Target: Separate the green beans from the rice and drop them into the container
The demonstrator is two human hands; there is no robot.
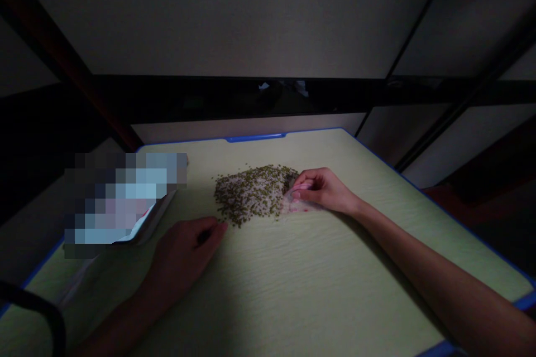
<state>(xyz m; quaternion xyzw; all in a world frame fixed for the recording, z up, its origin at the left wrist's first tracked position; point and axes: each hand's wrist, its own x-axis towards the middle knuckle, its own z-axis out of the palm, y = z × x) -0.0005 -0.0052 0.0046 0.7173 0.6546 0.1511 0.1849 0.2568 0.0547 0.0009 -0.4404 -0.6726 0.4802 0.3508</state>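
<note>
Right hand (324, 188) pinching pink-marked clear plastic bag (309, 206) at right edge of bean-and-grain pile (249, 192), probably mung beans mixed with rice. Left hand (182, 248) hovering or resting by pile's near-left edge; cannot tell whether fingertips gripping anything. Pile lying mid-table on pale, blue-rimmed tabletop (301, 284).

Head-worn view, facing forward and down, from above the table (310, 284), close to its top

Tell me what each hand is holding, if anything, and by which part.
The right hand pinches the bag by its edge next to the pile. Whether the left hand holds anything at the pile's near side cannot be told.
</note>
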